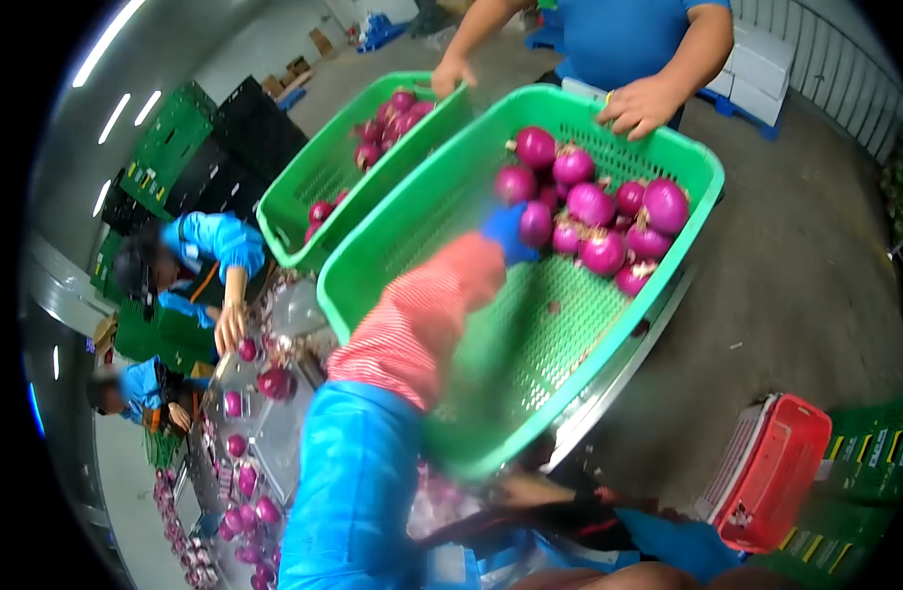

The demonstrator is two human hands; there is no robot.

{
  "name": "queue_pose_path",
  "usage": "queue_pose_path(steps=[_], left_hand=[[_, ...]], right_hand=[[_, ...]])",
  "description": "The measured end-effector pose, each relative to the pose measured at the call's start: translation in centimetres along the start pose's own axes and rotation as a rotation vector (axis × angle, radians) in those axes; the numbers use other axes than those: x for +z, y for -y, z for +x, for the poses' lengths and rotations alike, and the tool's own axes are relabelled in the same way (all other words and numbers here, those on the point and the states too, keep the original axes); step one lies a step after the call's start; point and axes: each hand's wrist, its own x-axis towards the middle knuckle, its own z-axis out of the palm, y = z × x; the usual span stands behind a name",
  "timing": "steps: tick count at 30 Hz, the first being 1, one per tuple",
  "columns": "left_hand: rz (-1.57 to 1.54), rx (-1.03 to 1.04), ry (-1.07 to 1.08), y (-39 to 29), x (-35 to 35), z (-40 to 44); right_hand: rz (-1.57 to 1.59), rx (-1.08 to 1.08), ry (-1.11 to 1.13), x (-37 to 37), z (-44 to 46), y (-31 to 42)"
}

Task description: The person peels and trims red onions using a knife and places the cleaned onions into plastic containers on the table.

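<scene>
My left hand (pixel 511 234), in a blue glove, reaches into a large green perforated basket (pixel 515 442). The arm has a blue sleeve and a red-striped cuff. The glove is beside or against a red onion (pixel 535 224) at the edge of a pile of red onions (pixel 591 204). Motion blur smears its fingers, so I cannot see whether they grip it. The pile lies at the basket's far right end. Another person's hand (pixel 636 106) rests on this basket's far rim. My right hand is not visible.
A second green basket (pixel 294 187) with red onions stands alongside, held by the other hand (pixel 453 75) of the person opposite. Two co-workers (pixel 215 246) are at a metal table (pixel 274 433) with loose onions at left. A red crate (pixel 781 472) stands at lower right.
</scene>
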Motion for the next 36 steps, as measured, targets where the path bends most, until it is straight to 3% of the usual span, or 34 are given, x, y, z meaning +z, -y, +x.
queue_pose_path(steps=[5,8,11,14,17,20,23,26,29,33,34,36], left_hand=[[0.192,-0.382,0.054,-7.3,0.0,2.3],[0.256,-0.442,-0.23,-6.7,2.5,2.8],[0.303,-0.478,-0.162,-6.9,2.7,3.0],[0.359,-0.39,-0.191,-7.2,2.2,2.2],[0.25,-0.456,-0.045,-7.3,1.6,2.2],[0.182,-0.459,-0.083,-8.5,0.5,1.9],[0.174,-0.502,0.025,-8.6,-0.4,1.1],[0.128,-0.382,0.149,-8.4,-3.6,0.1],[-0.154,-0.335,0.092,-12.6,-12.3,-2.0],[-1.054,-0.232,-0.045,-8.4,-17.0,-9.4],[-1.22,-0.142,-0.013,-8.4,-18.7,-11.8],[-1.535,-0.195,-0.068,-10.9,-21.7,-17.8]], right_hand=[[-0.05,0.025,0.004,-4.8,-1.3,1.3],[-0.055,0.04,-0.008,-5.8,-1.0,1.2],[-0.052,0.049,-0.009,-6.4,-1.0,1.1],[-0.053,0.052,-0.01,-6.5,-1.0,1.2],[-0.062,0.056,-0.012,-6.4,-1.0,1.4],[-0.072,0.055,-0.02,-6.0,-1.2,1.6],[-0.095,0.052,-0.032,-5.4,-1.5,2.1],[-0.13,0.045,-0.04,-4.3,-2.0,2.8],[-0.191,0.035,-0.065,-2.7,-2.2,3.9],[-0.283,0.039,-0.083,-0.7,-2.5,6.0],[-0.296,0.056,-0.067,-0.4,-2.4,6.4],[-0.303,-0.072,-0.189,1.1,-2.4,6.9]])
